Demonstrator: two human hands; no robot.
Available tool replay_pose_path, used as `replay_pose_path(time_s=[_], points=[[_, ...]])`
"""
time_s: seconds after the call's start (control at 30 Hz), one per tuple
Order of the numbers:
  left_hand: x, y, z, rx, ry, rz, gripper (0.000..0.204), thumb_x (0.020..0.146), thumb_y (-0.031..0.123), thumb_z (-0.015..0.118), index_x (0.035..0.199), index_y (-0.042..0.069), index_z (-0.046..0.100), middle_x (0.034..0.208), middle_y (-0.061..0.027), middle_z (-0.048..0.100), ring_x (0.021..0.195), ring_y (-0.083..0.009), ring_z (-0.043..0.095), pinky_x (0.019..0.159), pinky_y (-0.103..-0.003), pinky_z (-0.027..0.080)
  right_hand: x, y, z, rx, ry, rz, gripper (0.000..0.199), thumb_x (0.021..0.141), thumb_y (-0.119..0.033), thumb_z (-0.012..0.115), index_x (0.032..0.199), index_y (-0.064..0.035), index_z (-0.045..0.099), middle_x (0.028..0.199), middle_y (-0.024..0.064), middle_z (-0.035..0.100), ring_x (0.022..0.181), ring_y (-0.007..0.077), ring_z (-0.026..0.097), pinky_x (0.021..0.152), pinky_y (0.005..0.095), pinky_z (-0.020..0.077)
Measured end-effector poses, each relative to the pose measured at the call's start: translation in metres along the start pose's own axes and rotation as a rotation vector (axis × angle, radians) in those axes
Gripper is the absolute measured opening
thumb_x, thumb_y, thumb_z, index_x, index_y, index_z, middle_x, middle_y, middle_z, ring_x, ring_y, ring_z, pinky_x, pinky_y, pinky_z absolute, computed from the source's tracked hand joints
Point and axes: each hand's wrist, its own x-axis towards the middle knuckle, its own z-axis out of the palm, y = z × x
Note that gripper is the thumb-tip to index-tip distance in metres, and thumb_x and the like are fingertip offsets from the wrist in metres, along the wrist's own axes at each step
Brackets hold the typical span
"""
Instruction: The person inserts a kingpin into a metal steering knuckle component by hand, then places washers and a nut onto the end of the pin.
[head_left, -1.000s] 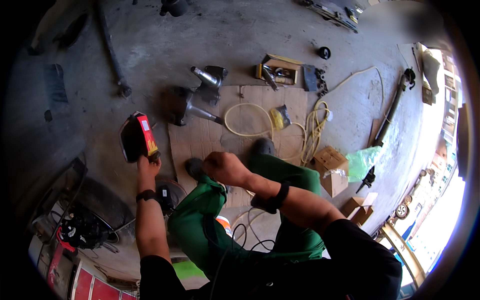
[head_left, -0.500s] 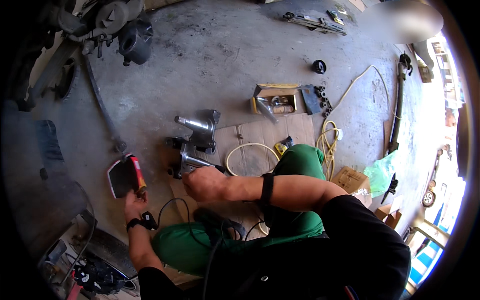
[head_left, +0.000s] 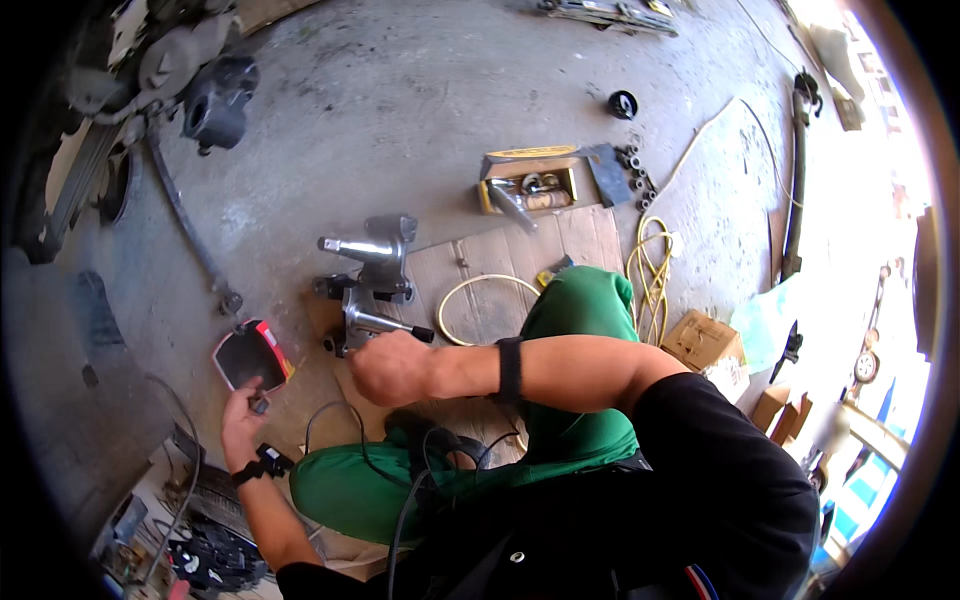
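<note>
My left hand (head_left: 240, 416) reaches over the near edge of a red open-topped container (head_left: 273, 338) with dark contents. A small, dark, stubby piece (head_left: 259, 403) is pinched in its fingers; its kind is unclear. My right hand (head_left: 392, 368) is a closed fist beside a metal part with a shiny spindle (head_left: 372, 320), dark at its tip. What the fist holds, if anything, is hidden. Just beyond lies a similar part with a bare, polished spindle (head_left: 350, 246). Both parts rest at the left end of a flattened cardboard sheet (head_left: 490, 250).
A yellow hose loop (head_left: 442, 310) lies on the cardboard. Farther off are an open box of metal parts (head_left: 484, 196), several dark rings (head_left: 638, 180) and a coiled yellow cord (head_left: 650, 262). A long bar (head_left: 795, 190) lies right; a metal rod (head_left: 185, 210) lies left.
My left hand has shifted left, its fingers now over the container's near edge, with a dark piece showing. My fist stays by the spindle. The whole view has shifted slightly.
</note>
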Motion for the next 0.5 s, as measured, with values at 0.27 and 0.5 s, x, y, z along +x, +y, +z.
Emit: replay_pose_path(time_s=[0.27,0.5], points=[[-0.184,0.110,0.217,0.403,-0.270,0.786,0.033,0.097,0.009,0.050,0.128,0.002,0.059,0.105,-0.0049,0.061,0.093,-0.0150,0.057,0.086,-0.029,0.047,0.017,0.001,-0.035,0.498,0.343,-0.014,0.037,0.091,-0.034,0.058,0.096,0.0028,0.062,0.087,0.0250,0.067,0.083,0.0416,0.066,0.074,0.0472,0.0527],[-0.220,0.073,0.329,0.172,-0.466,0.982,0.041,0.102,0.016,0.043,0.140,0.002,0.049,0.135,-0.0162,0.055,0.129,-0.0235,0.048,0.108,-0.037,0.037,-0.012,-0.008,-0.096,1.052,0.215,0.013,0.057,0.091,-0.046,0.058,0.106,0.0091,0.063,0.092,0.0268,0.070,0.086,0.0399,0.070,0.078,0.0432,0.0543]])
